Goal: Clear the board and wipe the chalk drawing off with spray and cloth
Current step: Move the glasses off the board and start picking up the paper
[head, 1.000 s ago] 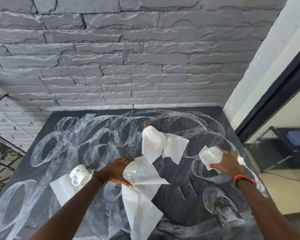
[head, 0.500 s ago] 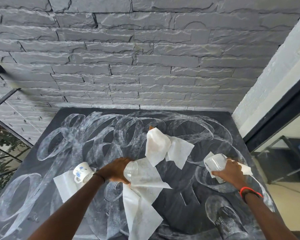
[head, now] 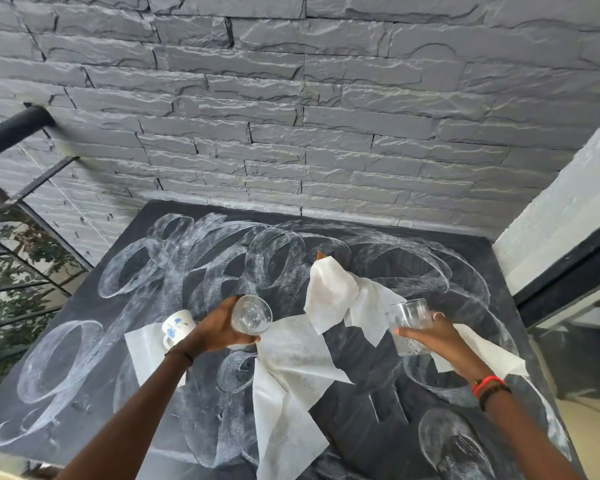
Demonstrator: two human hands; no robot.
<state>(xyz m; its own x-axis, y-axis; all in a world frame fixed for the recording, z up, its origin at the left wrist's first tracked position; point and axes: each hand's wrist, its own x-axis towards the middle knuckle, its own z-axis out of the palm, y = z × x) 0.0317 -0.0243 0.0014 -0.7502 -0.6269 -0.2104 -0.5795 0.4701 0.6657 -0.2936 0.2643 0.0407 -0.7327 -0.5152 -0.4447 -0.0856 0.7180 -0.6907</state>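
Nearest the camera, both forearms reach out over the board, a dark slab lying flat and covered in white chalk loops. Long white cloth sheet lies on the board between the arms, running from the near edge up to the left hand.

Left hand, dark band on its wrist, grips a clear glass. The glass is tilted, with a round end toward the camera, just over the top of that long sheet.

Right hand, red wristband, has its fingers wrapped round a second clear glass from the side. That glass is roughly upright. Cannot tell if either glass touches the board. Another white sheet lies under the right wrist.

Just left of the left hand, a white mug with a blue flower print lies on its side on a further white sheet.

Farther out, between the two glasses, a crumpled white cloth is draped over something with a brown tip. What it covers is hidden.

Beyond the far edge of the board is a grey stone wall. A black rail is at far left.
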